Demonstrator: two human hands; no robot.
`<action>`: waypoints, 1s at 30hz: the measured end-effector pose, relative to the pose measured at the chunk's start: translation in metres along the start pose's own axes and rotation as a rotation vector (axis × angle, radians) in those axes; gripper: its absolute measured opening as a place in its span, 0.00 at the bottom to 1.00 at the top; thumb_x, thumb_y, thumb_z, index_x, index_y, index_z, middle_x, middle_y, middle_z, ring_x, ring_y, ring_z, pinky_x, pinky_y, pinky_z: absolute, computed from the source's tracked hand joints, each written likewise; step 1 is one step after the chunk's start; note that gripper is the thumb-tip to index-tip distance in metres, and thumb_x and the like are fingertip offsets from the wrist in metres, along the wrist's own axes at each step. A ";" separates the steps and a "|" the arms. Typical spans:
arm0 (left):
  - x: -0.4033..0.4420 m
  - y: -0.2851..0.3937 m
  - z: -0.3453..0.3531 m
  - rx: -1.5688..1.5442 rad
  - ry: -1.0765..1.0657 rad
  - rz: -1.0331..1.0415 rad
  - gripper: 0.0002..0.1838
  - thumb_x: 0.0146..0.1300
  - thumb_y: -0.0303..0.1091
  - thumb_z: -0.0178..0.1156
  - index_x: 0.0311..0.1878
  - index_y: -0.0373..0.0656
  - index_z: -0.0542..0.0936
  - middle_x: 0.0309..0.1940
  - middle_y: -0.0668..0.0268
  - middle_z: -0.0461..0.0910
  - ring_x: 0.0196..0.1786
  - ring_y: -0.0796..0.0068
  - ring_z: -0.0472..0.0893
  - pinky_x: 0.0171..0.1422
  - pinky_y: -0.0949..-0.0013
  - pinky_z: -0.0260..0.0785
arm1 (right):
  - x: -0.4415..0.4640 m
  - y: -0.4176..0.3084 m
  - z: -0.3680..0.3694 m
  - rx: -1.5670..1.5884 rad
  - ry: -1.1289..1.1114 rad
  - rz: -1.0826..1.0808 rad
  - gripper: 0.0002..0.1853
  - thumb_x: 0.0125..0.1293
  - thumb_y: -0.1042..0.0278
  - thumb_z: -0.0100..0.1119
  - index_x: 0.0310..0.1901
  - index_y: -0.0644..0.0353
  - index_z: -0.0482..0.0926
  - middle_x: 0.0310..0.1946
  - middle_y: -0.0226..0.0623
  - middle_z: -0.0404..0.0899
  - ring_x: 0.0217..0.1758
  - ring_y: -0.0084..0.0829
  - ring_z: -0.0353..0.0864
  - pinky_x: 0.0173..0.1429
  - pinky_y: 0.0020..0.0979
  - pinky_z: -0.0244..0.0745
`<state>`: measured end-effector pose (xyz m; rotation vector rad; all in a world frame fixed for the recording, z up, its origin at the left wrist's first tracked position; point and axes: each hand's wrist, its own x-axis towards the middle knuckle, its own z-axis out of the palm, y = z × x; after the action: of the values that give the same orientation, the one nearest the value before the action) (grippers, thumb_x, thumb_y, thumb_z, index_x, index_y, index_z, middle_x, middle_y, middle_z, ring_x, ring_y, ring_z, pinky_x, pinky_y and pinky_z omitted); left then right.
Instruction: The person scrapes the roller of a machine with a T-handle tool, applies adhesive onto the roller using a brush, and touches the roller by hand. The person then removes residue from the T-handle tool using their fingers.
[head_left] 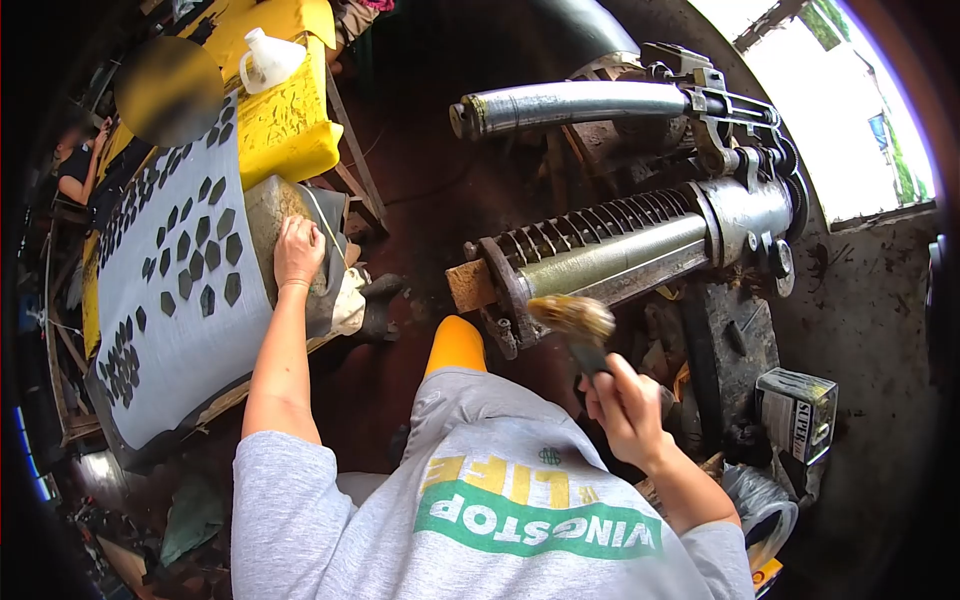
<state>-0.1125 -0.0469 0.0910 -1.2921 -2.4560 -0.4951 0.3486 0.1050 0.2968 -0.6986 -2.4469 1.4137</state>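
Note:
My right hand [628,408] grips a brush [572,318] by its dark handle, with the tan bristles pointing up and left; it is slightly blurred. The bristles are just in front of the metal machine [610,250]. My left hand [300,252] rests on a brownish, stone-like slab [268,215] at the table's near side. Its fingers look curled, and whatever is under them is hidden. Beside that hand, a pale grey sheet [215,330] carries many dark, many-sided flat pieces [197,265], some in rows and some in loose groups.
A white plastic jug [275,62] stands on a yellow cover [290,120]. A light cloth [350,303] hangs at the table's corner. A rectangular can [797,412] and a plastic bag [757,500] are at right. Another person's arm [82,185] shows at far left.

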 end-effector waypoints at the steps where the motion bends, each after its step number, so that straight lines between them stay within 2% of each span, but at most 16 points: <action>1: 0.000 0.000 0.000 0.004 0.001 0.000 0.05 0.54 0.28 0.58 0.31 0.37 0.78 0.37 0.55 0.78 0.48 0.57 0.76 0.56 0.60 0.70 | 0.000 0.012 0.009 0.136 0.049 0.075 0.06 0.69 0.79 0.43 0.36 0.70 0.70 0.14 0.36 0.70 0.14 0.26 0.72 0.21 0.26 0.67; 4: -0.001 -0.001 -0.002 0.009 0.000 -0.004 0.05 0.54 0.28 0.58 0.31 0.37 0.78 0.38 0.55 0.78 0.49 0.57 0.76 0.56 0.60 0.70 | -0.005 0.008 0.007 0.134 0.148 -0.170 0.11 0.74 0.72 0.41 0.37 0.70 0.71 0.18 0.37 0.74 0.13 0.19 0.68 0.18 0.21 0.62; 8: 0.000 -0.001 0.001 0.005 0.011 0.012 0.05 0.54 0.28 0.58 0.31 0.36 0.78 0.38 0.55 0.78 0.49 0.57 0.76 0.56 0.61 0.70 | -0.009 0.004 0.001 0.207 0.211 -0.152 0.17 0.77 0.65 0.39 0.38 0.70 0.74 0.19 0.36 0.75 0.14 0.19 0.69 0.19 0.20 0.61; 9: 0.000 0.002 -0.002 0.005 0.000 0.004 0.05 0.54 0.28 0.58 0.32 0.35 0.78 0.39 0.55 0.78 0.49 0.57 0.76 0.57 0.60 0.70 | -0.011 0.006 0.001 0.221 0.225 -0.070 0.20 0.77 0.61 0.39 0.40 0.70 0.75 0.21 0.34 0.75 0.16 0.19 0.71 0.21 0.20 0.64; 12: 0.000 0.000 0.000 0.015 0.010 0.020 0.05 0.54 0.28 0.58 0.32 0.35 0.78 0.39 0.55 0.79 0.49 0.57 0.76 0.57 0.60 0.70 | -0.013 0.012 0.008 0.334 0.346 0.005 0.21 0.77 0.57 0.41 0.42 0.70 0.75 0.23 0.33 0.76 0.20 0.20 0.73 0.27 0.22 0.68; 13: 0.000 0.000 -0.001 0.022 0.004 0.026 0.05 0.55 0.28 0.58 0.32 0.36 0.78 0.39 0.55 0.79 0.50 0.56 0.76 0.57 0.61 0.70 | -0.013 0.016 0.007 0.371 0.342 -0.042 0.22 0.76 0.56 0.43 0.48 0.70 0.75 0.27 0.34 0.77 0.26 0.21 0.75 0.33 0.23 0.71; 16: 0.001 0.005 -0.011 -0.019 -0.082 -0.011 0.06 0.56 0.29 0.57 0.33 0.36 0.79 0.41 0.54 0.79 0.51 0.55 0.76 0.57 0.59 0.70 | -0.017 0.026 0.008 0.421 0.448 -0.091 0.22 0.76 0.56 0.43 0.53 0.70 0.74 0.28 0.34 0.76 0.28 0.22 0.75 0.36 0.23 0.71; 17: 0.000 0.003 -0.010 -0.018 -0.087 -0.015 0.06 0.56 0.29 0.57 0.34 0.37 0.79 0.41 0.53 0.79 0.51 0.54 0.76 0.57 0.58 0.70 | -0.024 0.026 0.005 0.497 0.493 -0.030 0.23 0.76 0.55 0.43 0.57 0.70 0.73 0.29 0.33 0.75 0.28 0.21 0.74 0.36 0.22 0.70; 18: -0.002 -0.002 -0.006 -0.027 -0.092 -0.012 0.07 0.57 0.30 0.56 0.34 0.37 0.79 0.42 0.53 0.79 0.52 0.53 0.75 0.58 0.57 0.69 | -0.029 0.028 -0.001 0.490 0.558 0.018 0.24 0.76 0.54 0.43 0.59 0.69 0.71 0.28 0.31 0.71 0.24 0.19 0.70 0.30 0.20 0.67; 21: -0.003 -0.014 0.006 0.004 -0.064 0.044 0.06 0.57 0.28 0.56 0.33 0.36 0.79 0.41 0.53 0.79 0.52 0.53 0.75 0.58 0.56 0.69 | -0.039 0.037 -0.017 0.596 0.891 0.001 0.25 0.75 0.54 0.44 0.63 0.66 0.66 0.25 0.29 0.68 0.15 0.18 0.65 0.18 0.18 0.59; 22: -0.004 -0.022 0.013 0.014 -0.039 0.071 0.05 0.56 0.26 0.56 0.33 0.36 0.78 0.41 0.53 0.79 0.51 0.53 0.75 0.58 0.57 0.69 | -0.043 0.039 -0.026 0.582 1.007 0.002 0.21 0.75 0.62 0.47 0.62 0.66 0.65 0.25 0.30 0.69 0.16 0.17 0.66 0.20 0.18 0.60; 24: -0.003 -0.021 0.013 0.019 -0.035 0.083 0.05 0.55 0.25 0.56 0.33 0.34 0.77 0.39 0.53 0.78 0.50 0.52 0.75 0.58 0.56 0.68 | -0.052 0.050 -0.048 0.466 1.223 0.017 0.19 0.71 0.71 0.52 0.60 0.66 0.63 0.26 0.31 0.70 0.15 0.18 0.67 0.18 0.19 0.62; 25: -0.003 -0.023 0.014 0.029 -0.038 0.088 0.05 0.55 0.25 0.56 0.33 0.35 0.77 0.38 0.53 0.78 0.50 0.53 0.75 0.58 0.57 0.68 | -0.057 0.059 -0.059 0.405 1.346 0.056 0.20 0.66 0.80 0.52 0.58 0.65 0.62 0.28 0.32 0.71 0.14 0.19 0.68 0.17 0.20 0.63; 26: -0.003 -0.024 0.015 0.041 -0.042 0.093 0.04 0.55 0.25 0.56 0.33 0.35 0.77 0.38 0.54 0.78 0.49 0.53 0.75 0.58 0.57 0.68 | -0.064 0.068 -0.072 0.354 1.447 0.071 0.17 0.65 0.81 0.53 0.55 0.66 0.65 0.28 0.31 0.72 0.15 0.19 0.69 0.20 0.20 0.65; 28: -0.002 -0.021 0.013 0.045 -0.061 0.079 0.04 0.54 0.25 0.56 0.33 0.35 0.77 0.37 0.54 0.78 0.48 0.53 0.75 0.58 0.57 0.67 | -0.092 0.109 -0.099 0.133 1.508 0.117 0.16 0.64 0.79 0.56 0.53 0.67 0.69 0.31 0.32 0.75 0.20 0.17 0.72 0.24 0.19 0.67; 30: -0.002 -0.021 0.013 0.047 -0.066 0.081 0.04 0.54 0.25 0.56 0.32 0.35 0.77 0.36 0.54 0.77 0.48 0.54 0.75 0.58 0.57 0.67 | -0.117 0.137 -0.126 0.056 1.526 0.340 0.16 0.63 0.77 0.58 0.52 0.70 0.72 0.35 0.34 0.78 0.30 0.20 0.76 0.34 0.23 0.72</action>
<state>-0.1310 -0.0537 0.0758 -1.4038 -2.4407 -0.3775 0.5416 0.1976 0.2477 -1.4580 -1.0825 0.5050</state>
